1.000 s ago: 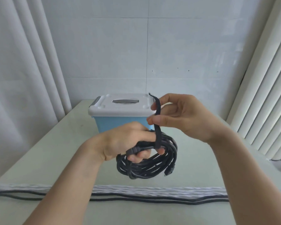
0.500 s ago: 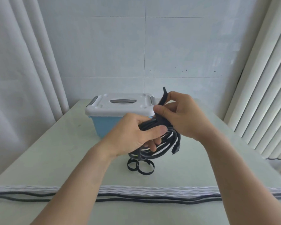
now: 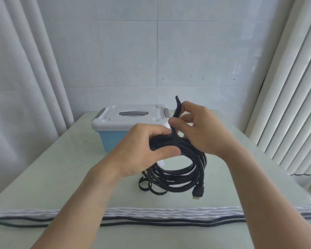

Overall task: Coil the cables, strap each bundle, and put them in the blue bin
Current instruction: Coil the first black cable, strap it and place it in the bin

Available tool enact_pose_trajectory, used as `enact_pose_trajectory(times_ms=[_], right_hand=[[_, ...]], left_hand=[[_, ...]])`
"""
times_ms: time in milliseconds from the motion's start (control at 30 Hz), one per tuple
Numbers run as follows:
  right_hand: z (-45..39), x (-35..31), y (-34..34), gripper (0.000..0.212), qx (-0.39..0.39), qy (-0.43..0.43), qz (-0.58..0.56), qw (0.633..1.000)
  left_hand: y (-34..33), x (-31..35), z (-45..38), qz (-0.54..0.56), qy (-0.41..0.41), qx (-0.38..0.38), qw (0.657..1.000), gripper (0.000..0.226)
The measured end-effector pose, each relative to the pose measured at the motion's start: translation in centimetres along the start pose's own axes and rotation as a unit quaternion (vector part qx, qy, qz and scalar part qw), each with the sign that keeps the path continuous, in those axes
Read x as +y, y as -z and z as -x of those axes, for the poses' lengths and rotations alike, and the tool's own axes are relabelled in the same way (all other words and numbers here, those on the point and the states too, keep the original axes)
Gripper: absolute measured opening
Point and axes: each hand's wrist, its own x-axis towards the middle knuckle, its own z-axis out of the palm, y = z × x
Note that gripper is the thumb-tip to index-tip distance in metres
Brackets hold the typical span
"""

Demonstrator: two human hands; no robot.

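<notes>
- Coil of black cable held above table, just near of blue bin; bin lid shut.
- Left hand clamps the loops so they cannot spring apart.
- Right hand pinches strap, pulling it up, probably to cinch.
- Spare straps lie on table below.

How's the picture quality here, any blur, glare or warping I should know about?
Head view: soft, even daylight, no harsh glare; wide-angle warping bows the curtains at the edges; the coiled cable and both hands are reasonably sharp, the strap tip slightly soft.
</notes>
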Motion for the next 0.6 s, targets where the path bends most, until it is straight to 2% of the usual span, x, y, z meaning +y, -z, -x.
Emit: enact_pose_trajectory(times_ms=[133, 233, 300, 400, 500, 600], right_hand=[[0.2, -0.5, 0.0, 0.02, -0.019, -0.022, -0.11, 0.994], [0.2, -0.7, -0.8, 0.024, -0.05, -0.064, -0.148, 0.986], [0.1, -0.4, -1.8, 0.025, -0.072, -0.113, -0.209, 0.969], [-0.1, 0.2, -2.4, 0.027, -0.094, -0.196, -0.332, 0.918], [-0.3, 0.5, -2.3, 0.032, -0.118, -0.233, -0.408, 0.875], [-0.3, 0.7, -2.2, 0.02, -0.132, -0.255, -0.435, 0.854]], left_hand=[[1.1, 0.1, 0.5, 0.042, -0.004, -0.021, 0.999, 0.028], [1.5, 0.3, 0.5, -0.01, -0.009, -0.018, 1.0, 0.025], [1.4, -0.1, 0.2, -0.106, -0.009, 0.026, 0.994, 0.024], [1.1, -1.5, -0.4, -0.239, -0.045, 0.103, 0.965, 0.03], [0.9, -2.2, -1.0, -0.298, -0.105, 0.14, 0.938, 0.027], [0.5, -2.1, -1.3, -0.313, -0.147, 0.19, 0.919, 0.025]])
